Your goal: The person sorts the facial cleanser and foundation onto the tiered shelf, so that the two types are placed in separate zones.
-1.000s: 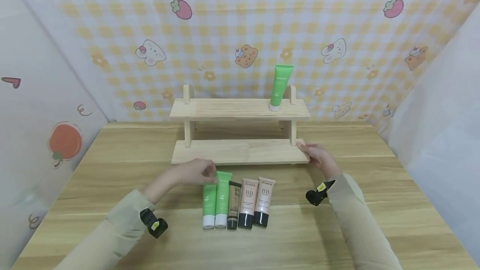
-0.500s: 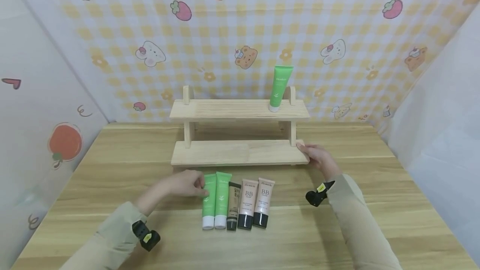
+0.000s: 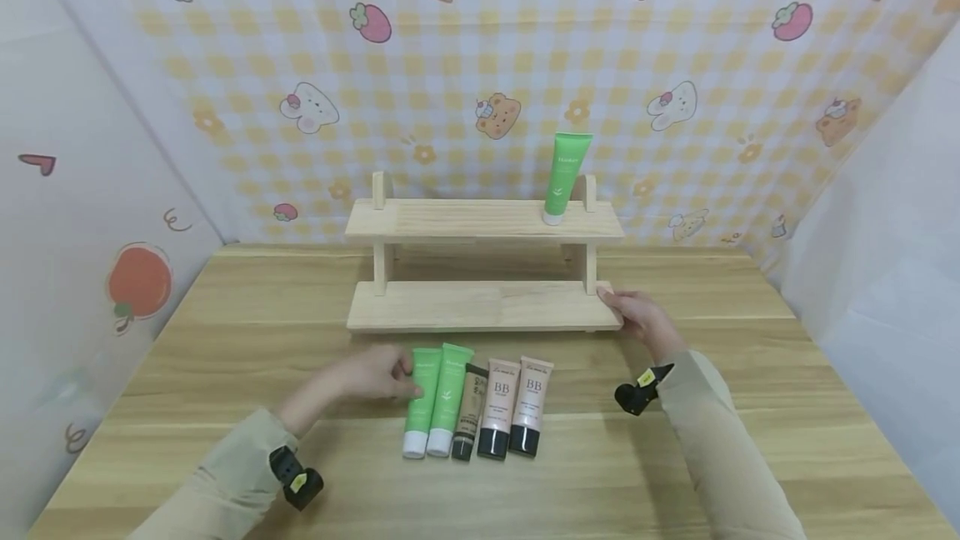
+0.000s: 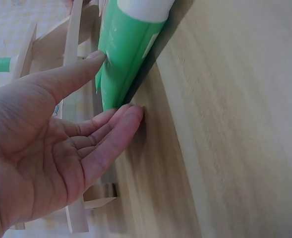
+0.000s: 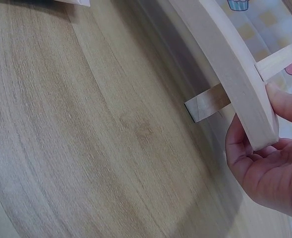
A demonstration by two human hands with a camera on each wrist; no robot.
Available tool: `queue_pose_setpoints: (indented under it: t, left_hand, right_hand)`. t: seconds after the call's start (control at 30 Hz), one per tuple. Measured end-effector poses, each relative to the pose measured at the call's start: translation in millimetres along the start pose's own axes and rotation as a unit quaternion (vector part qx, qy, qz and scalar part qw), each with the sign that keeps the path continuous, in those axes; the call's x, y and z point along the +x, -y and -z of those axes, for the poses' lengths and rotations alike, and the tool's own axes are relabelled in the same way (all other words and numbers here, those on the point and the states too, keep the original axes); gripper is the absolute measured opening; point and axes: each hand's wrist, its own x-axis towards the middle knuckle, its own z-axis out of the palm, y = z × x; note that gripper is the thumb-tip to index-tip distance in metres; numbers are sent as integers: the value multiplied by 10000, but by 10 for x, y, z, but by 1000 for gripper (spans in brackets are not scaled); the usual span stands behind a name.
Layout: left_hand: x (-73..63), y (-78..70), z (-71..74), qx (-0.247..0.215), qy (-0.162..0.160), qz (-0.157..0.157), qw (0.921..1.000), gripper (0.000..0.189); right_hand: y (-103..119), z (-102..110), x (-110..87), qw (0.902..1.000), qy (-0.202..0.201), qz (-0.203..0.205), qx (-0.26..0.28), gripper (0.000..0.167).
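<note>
On the table, my left hand [image 3: 378, 372] is at the upper left edge of the leftmost green squeeze tube [image 3: 424, 390]. In the left wrist view its thumb lies against the green tube [image 4: 128, 54], while the fingers curl in at the tube's lower edge. A second green tube [image 3: 452, 394] lies close beside it. My right hand [image 3: 637, 319] grips the right end of the wooden two-tier shelf [image 3: 427, 305], thumb above the lower board and fingers beneath, as the right wrist view shows on the board [image 5: 235, 74].
Right of the green tubes lie a slim dark-capped tube [image 3: 471, 411] and two pinkish BB cream tubes [image 3: 498, 398], [image 3: 532, 394]. Another green tube [image 3: 566, 177] stands cap-down on the upper board's right side. A checked cloth [image 3: 450, 65] hangs behind the table.
My left hand has drawn back leftward from over the green tubes to the leftmost one's edge. Both green tubes and the slim tube now lean rightward at the top. The right hand stays put.
</note>
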Motion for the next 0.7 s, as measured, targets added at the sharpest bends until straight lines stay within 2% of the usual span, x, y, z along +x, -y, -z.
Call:
queue_pose_setpoints:
  t: [0.13,0.27,0.47,0.7]
  left_hand:
    - [14,-10,-41,-77,-70,179,9998,27]
    - [33,-49,-95,-249,-199,561,9979,28]
    - [58,-127,-175,-583,-141,1053,9926,23]
    - [67,-158,-213,-1019,-106,1235,9870,18]
  right_hand:
    - [-4,0,9,10000,-32,-22,-49,69]
    - [-7,-4,10,10000,-34,-53,-13,69]
    - [-9,-4,2,10000,23,1,49,69]
    - [-1,-5,-10,10000,-18,-13,-24,69]
